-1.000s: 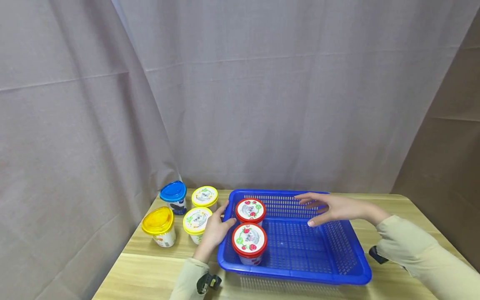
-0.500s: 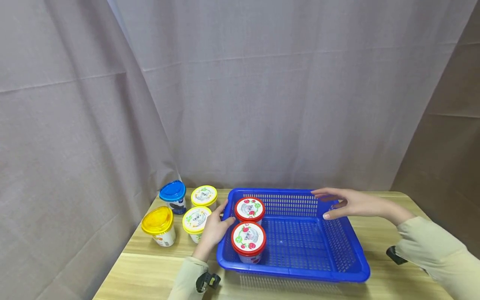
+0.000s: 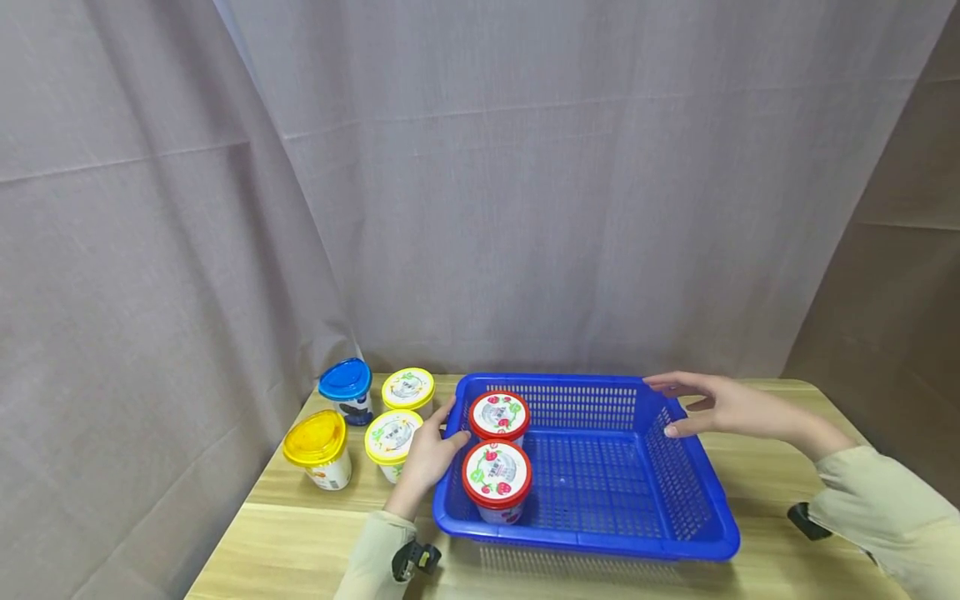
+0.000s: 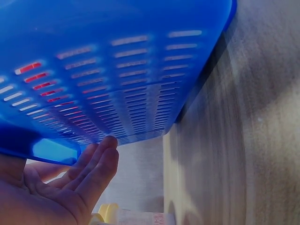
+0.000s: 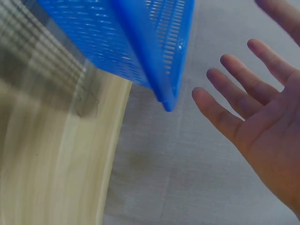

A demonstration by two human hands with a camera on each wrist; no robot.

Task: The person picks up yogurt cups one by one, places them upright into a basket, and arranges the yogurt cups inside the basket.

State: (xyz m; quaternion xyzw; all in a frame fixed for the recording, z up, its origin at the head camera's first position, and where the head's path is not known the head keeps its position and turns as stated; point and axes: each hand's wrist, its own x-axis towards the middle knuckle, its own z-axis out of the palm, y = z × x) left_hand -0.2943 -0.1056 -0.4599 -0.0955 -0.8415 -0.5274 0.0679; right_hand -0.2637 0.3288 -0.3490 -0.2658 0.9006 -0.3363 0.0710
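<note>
The blue plastic basket (image 3: pixel 585 540) sits on the table with slotted sides. Two white tubs with red-rimmed strawberry lids, a rear tub (image 3: pixel 499 414) and a front tub (image 3: pixel 497 475), stand along its left side inside. My left hand (image 3: pixel 427 457) holds the left rim, thumb over the edge; in the left wrist view the fingers (image 4: pixel 104 171) lie along the outside of the slotted wall. Over the basket's right rim hovers my right hand (image 3: pixel 716 406), fingers spread and loosely bent, holding nothing. The right wrist view shows its palm (image 5: pixel 276 136) apart from the rim.
Left of the basket stand a blue-lidded tub (image 3: pixel 346 392), an orange-yellow-lidded tub (image 3: pixel 318 450), and two tubs with yellow-rimmed printed lids, a rear one (image 3: pixel 408 390) and a front one (image 3: pixel 393 437). A grey curtain (image 3: pixel 525 208) hangs behind the wooden table (image 3: pixel 277 554).
My right hand has moved right, from over the basket's inside to over its right rim. The left hand stays on the left rim, and the tubs keep their places.
</note>
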